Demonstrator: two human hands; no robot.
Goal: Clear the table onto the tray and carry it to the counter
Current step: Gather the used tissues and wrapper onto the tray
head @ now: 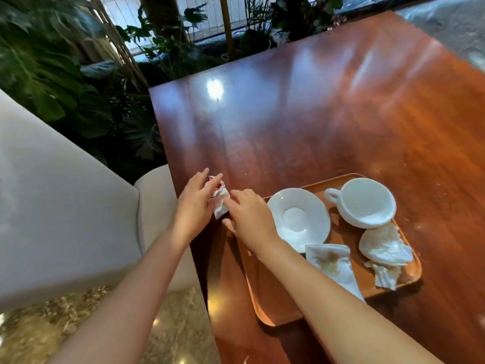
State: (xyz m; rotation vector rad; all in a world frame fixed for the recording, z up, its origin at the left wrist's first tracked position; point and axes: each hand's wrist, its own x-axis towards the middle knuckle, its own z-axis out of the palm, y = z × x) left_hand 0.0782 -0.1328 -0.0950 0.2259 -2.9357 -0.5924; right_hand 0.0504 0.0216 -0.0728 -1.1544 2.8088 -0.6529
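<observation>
wrapper (220, 199) lengthwise between both hands

The counter (315, 114) is a glossy reddish-brown wooden top, bare and shining with reflected light across its far half. Near its front edge sits a wooden tray (273, 298), lying flat and carrying a white saucer (299, 219), a white cup (364, 202) and crumpled napkins (385, 245). Just left of the tray, close to the counter's left edge, a small crumpled white wrapper with red print (220, 200) lies on the wood, partly covered by two hands.
</observation>
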